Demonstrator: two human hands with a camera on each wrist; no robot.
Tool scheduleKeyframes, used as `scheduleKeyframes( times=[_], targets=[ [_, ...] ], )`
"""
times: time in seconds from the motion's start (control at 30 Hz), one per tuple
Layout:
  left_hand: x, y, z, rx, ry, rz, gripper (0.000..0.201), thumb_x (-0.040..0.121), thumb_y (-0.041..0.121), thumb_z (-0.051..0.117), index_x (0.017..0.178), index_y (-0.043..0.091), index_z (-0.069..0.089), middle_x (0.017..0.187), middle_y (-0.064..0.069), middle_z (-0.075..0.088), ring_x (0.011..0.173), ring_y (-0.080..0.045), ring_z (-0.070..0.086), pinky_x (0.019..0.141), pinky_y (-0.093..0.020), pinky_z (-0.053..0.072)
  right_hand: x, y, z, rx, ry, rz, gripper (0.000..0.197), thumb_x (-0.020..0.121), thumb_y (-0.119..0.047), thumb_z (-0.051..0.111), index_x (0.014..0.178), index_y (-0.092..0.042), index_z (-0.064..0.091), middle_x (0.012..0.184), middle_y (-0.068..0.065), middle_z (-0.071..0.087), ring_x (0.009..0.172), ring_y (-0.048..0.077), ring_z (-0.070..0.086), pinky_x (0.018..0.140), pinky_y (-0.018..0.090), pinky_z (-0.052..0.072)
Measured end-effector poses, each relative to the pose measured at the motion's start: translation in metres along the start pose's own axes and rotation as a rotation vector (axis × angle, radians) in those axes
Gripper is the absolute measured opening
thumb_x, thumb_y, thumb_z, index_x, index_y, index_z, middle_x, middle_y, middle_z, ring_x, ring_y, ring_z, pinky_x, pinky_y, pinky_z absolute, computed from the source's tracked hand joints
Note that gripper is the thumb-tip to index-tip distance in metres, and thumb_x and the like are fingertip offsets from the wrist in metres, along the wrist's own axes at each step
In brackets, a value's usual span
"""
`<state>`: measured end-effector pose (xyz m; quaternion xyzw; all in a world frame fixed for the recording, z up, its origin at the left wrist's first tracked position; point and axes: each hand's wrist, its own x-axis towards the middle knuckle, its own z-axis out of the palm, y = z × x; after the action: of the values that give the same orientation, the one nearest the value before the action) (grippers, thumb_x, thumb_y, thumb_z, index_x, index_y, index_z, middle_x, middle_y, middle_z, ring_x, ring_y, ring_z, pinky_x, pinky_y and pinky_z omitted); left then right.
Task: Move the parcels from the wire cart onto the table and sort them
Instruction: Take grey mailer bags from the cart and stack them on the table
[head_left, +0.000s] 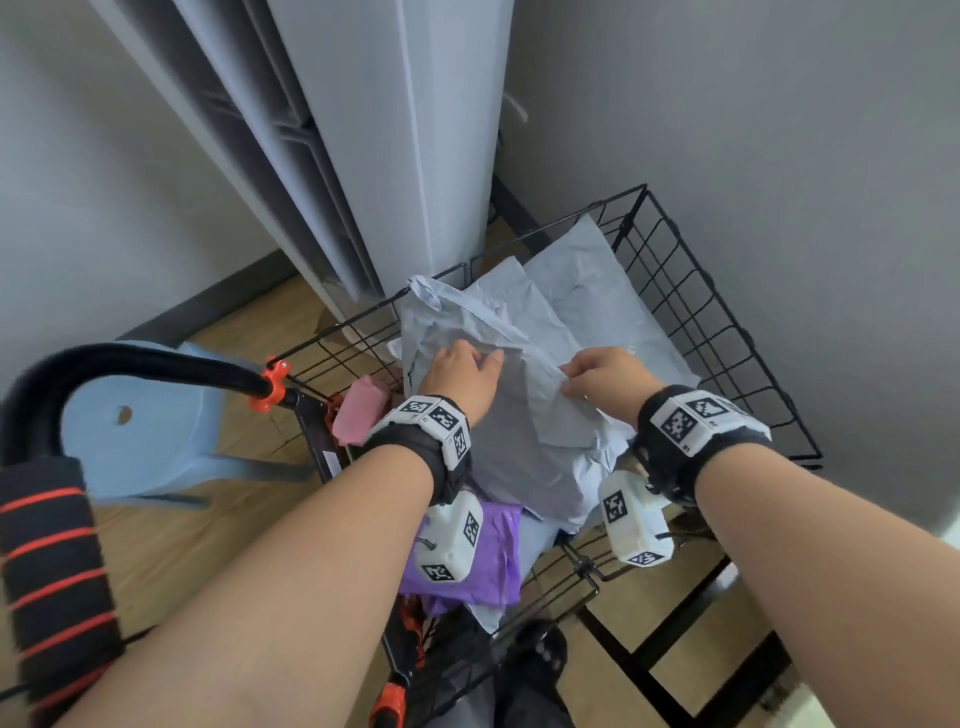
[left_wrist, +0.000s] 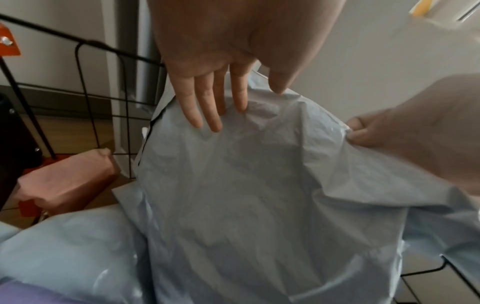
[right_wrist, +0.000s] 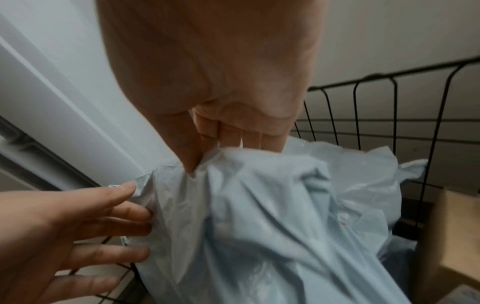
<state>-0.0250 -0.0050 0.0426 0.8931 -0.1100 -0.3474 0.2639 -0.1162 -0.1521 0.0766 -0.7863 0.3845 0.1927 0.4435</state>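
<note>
A black wire cart (head_left: 727, 291) holds several soft parcels. On top of the pile lies a crumpled pale blue parcel (head_left: 519, 426) (left_wrist: 246, 205) (right_wrist: 259, 226). My left hand (head_left: 460, 371) (left_wrist: 233, 98) rests on its upper left part, fingers straight and spread against the plastic. My right hand (head_left: 602, 376) (right_wrist: 218, 152) pinches the parcel's right edge between thumb and curled fingers. More pale blue parcels (head_left: 597, 291) lie behind. A pink parcel (head_left: 361, 410) (left_wrist: 67, 185) sits at the cart's left side. A purple parcel (head_left: 483, 566) lies under my left wrist.
A tall white air-conditioner unit (head_left: 389, 156) stands just behind the cart, with grey walls on both sides. A blue plastic stool (head_left: 140, 431) sits on the wooden floor to the left. The cart's black padded handle (head_left: 52, 571) curves at the near left. A cardboard box (right_wrist: 454, 236) shows at right.
</note>
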Motion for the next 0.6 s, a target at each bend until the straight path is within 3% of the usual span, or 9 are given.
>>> scheduleKeyframes(
  times=[0.1, 0.2, 0.3, 0.37, 0.43, 0.5, 0.6],
  targets=[
    [-0.016, 0.022, -0.006, -0.184, -0.017, -0.045, 0.06, 0.09, 0.062, 0.037, 0.116, 0.01, 0.052, 0.12, -0.008, 0.058, 0.1, -0.026, 0.058, 0.078, -0.033, 0.05, -0.022, -0.004, -0.021, 0.034, 0.014, -0.067, 0.011, 0.084, -0.001, 0.058, 0.078, -0.01, 0.063, 0.114, -0.002, 0.066, 0.102, 0.017, 0.061, 0.088, 0.029, 0.051],
    [-0.04, 0.05, -0.009, -0.574, -0.043, -0.159, 0.09, 0.07, 0.079, 0.05, 0.129, 0.01, 0.047, 0.124, -0.008, 0.056, 0.1, -0.032, 0.063, 0.053, -0.037, 0.058, -0.055, -0.007, -0.041, 0.04, -0.009, -0.169, 0.019, 0.083, 0.001, 0.058, 0.07, -0.012, 0.056, 0.126, -0.002, 0.063, 0.112, 0.016, 0.059, 0.096, 0.032, 0.049],
    [-0.065, 0.078, -0.006, -0.641, -0.018, -0.13, 0.117, 0.038, 0.09, 0.06, 0.129, 0.018, 0.045, 0.124, -0.006, 0.058, 0.103, -0.032, 0.063, 0.064, -0.045, 0.06, -0.096, -0.01, -0.056, -0.04, -0.011, -0.265, 0.021, 0.083, -0.001, 0.062, 0.069, -0.016, 0.056, 0.126, -0.005, 0.061, 0.114, 0.014, 0.058, 0.094, 0.025, 0.042],
    [-0.083, 0.096, -0.003, -0.613, -0.007, -0.064, 0.107, 0.039, 0.079, 0.07, 0.125, 0.019, 0.046, 0.12, -0.004, 0.06, 0.099, -0.03, 0.065, 0.066, -0.043, 0.06, -0.122, -0.007, -0.061, -0.086, 0.014, -0.323, 0.018, 0.083, 0.0, 0.061, 0.071, -0.012, 0.058, 0.127, -0.005, 0.062, 0.113, 0.014, 0.058, 0.093, 0.023, 0.041],
    [-0.103, 0.114, -0.005, -0.579, 0.024, -0.01, 0.081, 0.054, 0.051, 0.077, 0.12, 0.015, 0.046, 0.112, -0.007, 0.062, 0.094, -0.029, 0.066, 0.068, -0.043, 0.061, -0.142, -0.004, -0.066, -0.105, 0.053, -0.381, 0.017, 0.083, 0.0, 0.061, 0.072, -0.013, 0.059, 0.126, -0.001, 0.063, 0.113, 0.016, 0.06, 0.092, 0.023, 0.042],
    [-0.121, 0.127, -0.006, -0.543, 0.065, 0.016, 0.062, 0.065, 0.026, 0.07, 0.12, 0.01, 0.046, 0.112, -0.011, 0.061, 0.096, -0.032, 0.064, 0.077, -0.044, 0.059, -0.161, 0.0, -0.073, -0.107, 0.073, -0.415, 0.018, 0.083, -0.004, 0.064, 0.072, -0.017, 0.062, 0.125, 0.0, 0.065, 0.112, 0.016, 0.062, 0.092, 0.022, 0.043],
    [-0.142, 0.141, -0.002, -0.475, 0.114, 0.092, 0.054, 0.077, 0.012, 0.062, 0.127, 0.006, 0.044, 0.122, -0.013, 0.057, 0.11, -0.033, 0.057, 0.095, -0.04, 0.049, -0.189, 0.007, -0.086, -0.043, 0.084, -0.437, 0.016, 0.083, -0.012, 0.068, 0.073, -0.024, 0.068, 0.118, -0.001, 0.069, 0.106, 0.014, 0.065, 0.096, 0.027, 0.047]
  ],
)
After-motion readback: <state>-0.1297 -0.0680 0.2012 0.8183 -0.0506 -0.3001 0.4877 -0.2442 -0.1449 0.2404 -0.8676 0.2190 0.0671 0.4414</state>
